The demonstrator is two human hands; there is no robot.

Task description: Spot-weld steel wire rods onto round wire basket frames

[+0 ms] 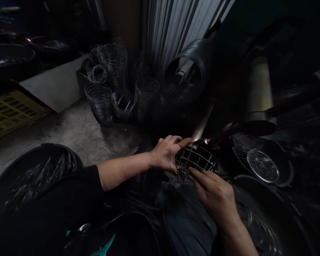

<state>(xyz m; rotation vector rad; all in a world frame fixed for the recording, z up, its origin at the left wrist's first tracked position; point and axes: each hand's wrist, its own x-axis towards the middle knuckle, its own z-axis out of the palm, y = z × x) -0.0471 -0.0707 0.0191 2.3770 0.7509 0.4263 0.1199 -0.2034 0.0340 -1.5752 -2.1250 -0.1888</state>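
Note:
A small round wire basket [196,163] of crossed metal wires sits in front of me, above my dark trouser leg. My left hand [166,153] grips its left side, the thumb low and the fingers over the far rim. At its near right edge, the fingers of my right hand [216,193] are closed on the wires; their tips are partly hidden. Just beyond the far rim, a dark machine arm with a shiny tip [206,141] reaches close to the basket. Shadow hides whether they touch.
Stacks of wire rings and baskets [98,103] stand on the concrete floor [69,131]. Tubs of wire pieces [45,174] flank me, one holding a round wire piece [262,166]. A thick cylinder [260,89] hangs at right; a yellow crate [13,112] is at left.

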